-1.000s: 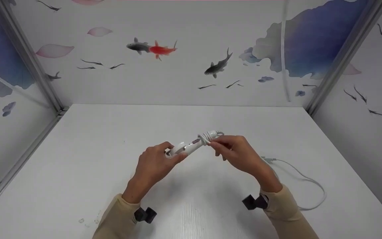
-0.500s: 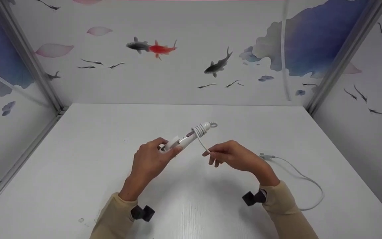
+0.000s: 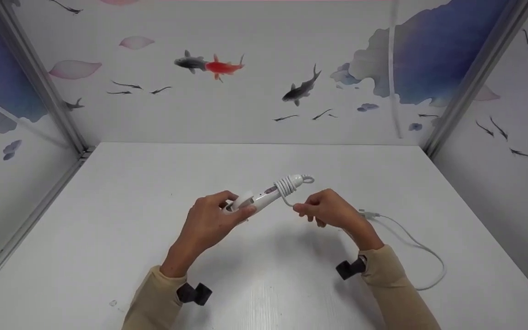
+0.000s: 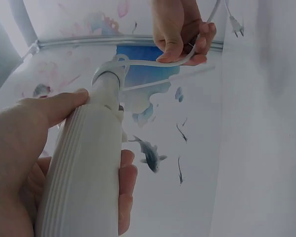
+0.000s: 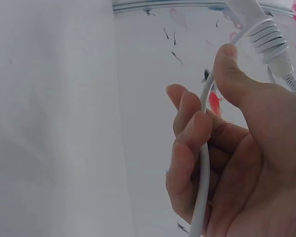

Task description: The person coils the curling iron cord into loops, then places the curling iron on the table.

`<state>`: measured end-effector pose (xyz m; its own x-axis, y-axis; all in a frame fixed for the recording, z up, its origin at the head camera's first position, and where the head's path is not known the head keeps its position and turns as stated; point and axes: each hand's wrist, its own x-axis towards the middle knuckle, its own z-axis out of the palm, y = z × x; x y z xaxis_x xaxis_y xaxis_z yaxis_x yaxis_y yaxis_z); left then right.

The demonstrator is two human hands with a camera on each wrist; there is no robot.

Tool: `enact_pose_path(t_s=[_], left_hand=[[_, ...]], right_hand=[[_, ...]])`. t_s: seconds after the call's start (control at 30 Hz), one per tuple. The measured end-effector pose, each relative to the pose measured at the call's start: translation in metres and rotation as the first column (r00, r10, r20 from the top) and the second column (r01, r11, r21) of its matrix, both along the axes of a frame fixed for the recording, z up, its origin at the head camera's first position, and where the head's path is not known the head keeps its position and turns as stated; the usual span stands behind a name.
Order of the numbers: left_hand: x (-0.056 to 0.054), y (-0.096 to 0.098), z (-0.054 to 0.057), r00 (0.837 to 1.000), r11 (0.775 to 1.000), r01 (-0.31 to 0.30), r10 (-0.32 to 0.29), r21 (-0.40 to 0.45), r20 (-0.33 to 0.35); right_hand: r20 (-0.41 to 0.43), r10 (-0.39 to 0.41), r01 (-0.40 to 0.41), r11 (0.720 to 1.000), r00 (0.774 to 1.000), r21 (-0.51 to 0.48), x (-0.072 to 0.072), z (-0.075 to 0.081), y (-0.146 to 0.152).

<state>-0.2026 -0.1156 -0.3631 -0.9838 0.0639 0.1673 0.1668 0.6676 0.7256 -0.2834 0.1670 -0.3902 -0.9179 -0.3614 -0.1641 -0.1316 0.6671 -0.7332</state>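
Note:
My left hand [image 3: 213, 215] grips a white curling iron [image 3: 266, 200], thumb along its near side and fingers around the far side. Its ribbed body [image 4: 84, 173] fills much of the left wrist view. Several turns of white cord [image 3: 285, 186] are wound round the handle's far end, which points up and right in the head view. My right hand [image 3: 330, 208] holds the cord just off those turns. In the right wrist view the free cord [image 5: 202, 182] runs past the thumb and through the curled fingers. The part under my left palm is hidden.
The cord's tail [image 3: 433, 252] loops over the white table [image 3: 154, 178] on the right, ending in a two-pin plug [image 3: 370, 214] close to my right wrist. Walls printed with fish [image 3: 225, 68] enclose the table at the back and sides.
My right hand first drew the cord down and toward me from the handle, then shifted slightly right and up. The curling iron tipped up, then back down, staying in my left hand.

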Motion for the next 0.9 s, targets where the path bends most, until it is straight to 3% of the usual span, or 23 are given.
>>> enact_pose_path(t_s=[0.23,0.53,0.67,0.9], left_hand=[[-0.001,-0.004,-0.003,0.99,0.991,0.132,-0.132,0.004,0.041],[0.001,-0.001,-0.006,0.947,0.942,0.322,-0.32,-0.09,0.043],[0.002,0.002,-0.008,0.936,0.927,0.351,-0.349,-0.133,0.037],[0.002,0.009,-0.014,0.937,0.922,0.349,-0.338,-0.169,0.09]], right_hand=[[-0.061,-0.069,0.064,0.995,0.996,-0.074,-0.002,0.0,0.0],[-0.156,0.005,-0.035,0.981,0.988,-0.191,0.002,0.003,0.001],[-0.18,0.007,-0.043,0.979,0.984,-0.199,0.005,0.007,0.0],[-0.274,0.071,-0.116,0.981,0.959,-0.153,0.014,0.016,-0.001]])
